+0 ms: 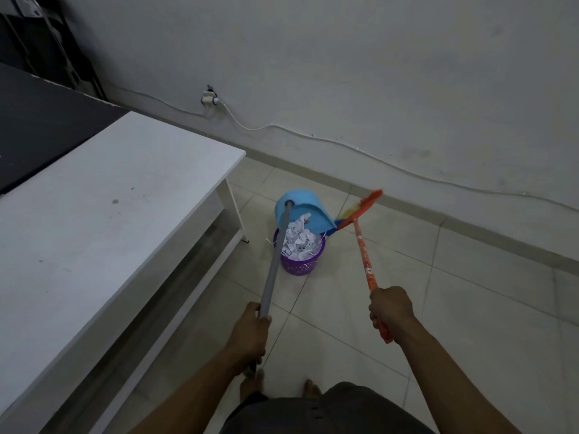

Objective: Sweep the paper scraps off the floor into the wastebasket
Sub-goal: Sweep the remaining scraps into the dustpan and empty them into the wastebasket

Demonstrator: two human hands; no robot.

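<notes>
The broom's [365, 261] head was mostly a blur of orange and yellow, so I couldn't make out the bristles. Its lower tip was tucked behind the edge of the pan [315, 219]. The pan's gray pole [275, 264] crossed in front of the basket [300, 267] and hid part of its left rim. The pole's near end disappeared under the left hand [250, 330]. That hand's fingers were curled tight round the pole. The right hand [391, 311] was a fist clamped on the broom's orange stick, with the stick's butt poking out below it. Both forearms, dark shorts and a couple of bare toes were cut off at the bottom of the shot.

The basket was purple with a perforated wall. It stood on the tiled floor [438, 292] just past the corner of the white tabletop [109, 189], near the wall [344, 73]. It was heaped to the brim with white scraps [300, 242]. A few bits hung over the rim on either side. The blue pan was tipped up over the basket's far edge, its mouth facing down into the pile. A scrap or two sat at its lip, and I couldn't tell how much paper was in the pan itself. The broom head sat just right of the pan, off the floor.

A thin white cable [344, 145] ran along the wall from a plug [208, 98].
</notes>
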